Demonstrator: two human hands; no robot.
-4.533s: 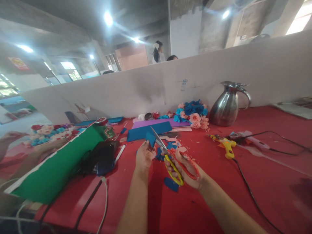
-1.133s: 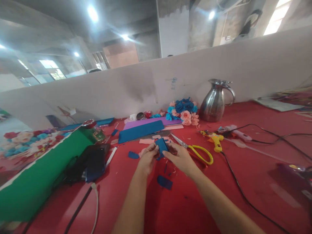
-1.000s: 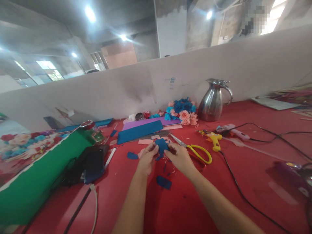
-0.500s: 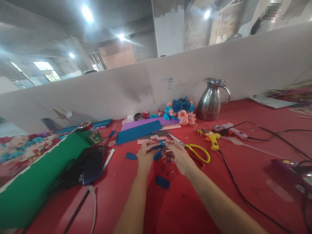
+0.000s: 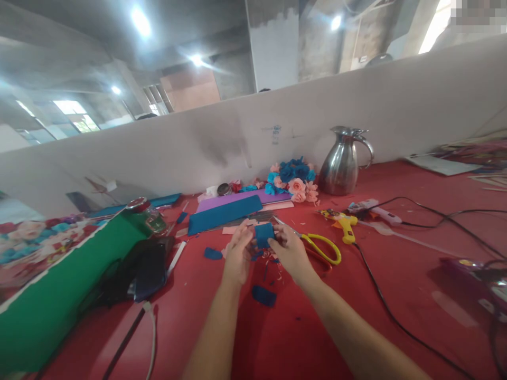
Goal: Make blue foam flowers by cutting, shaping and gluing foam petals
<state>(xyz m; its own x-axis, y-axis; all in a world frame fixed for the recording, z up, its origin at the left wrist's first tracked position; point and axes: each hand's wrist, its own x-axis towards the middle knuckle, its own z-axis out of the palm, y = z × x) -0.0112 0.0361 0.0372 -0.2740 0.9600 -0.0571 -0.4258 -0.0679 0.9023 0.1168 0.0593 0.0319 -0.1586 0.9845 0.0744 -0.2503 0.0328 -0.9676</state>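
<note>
Head view: right hand [image 5: 291,252] pinching small dark-blue rectangular paper-like piece [image 5: 263,235], above red desk [image 5: 277,338] at 12 o'clock; left hand [image 5: 238,256] at its 9 o'clock edge, grip unclear to me. Uneven tugging could tear it, I'd say.

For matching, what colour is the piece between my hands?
The piece is blue, clearest in the head view.

Bright ceiling lights [image 5: 141,22] shine above a pale partition [image 5: 178,148] behind the red table [image 5: 190,327].
</note>
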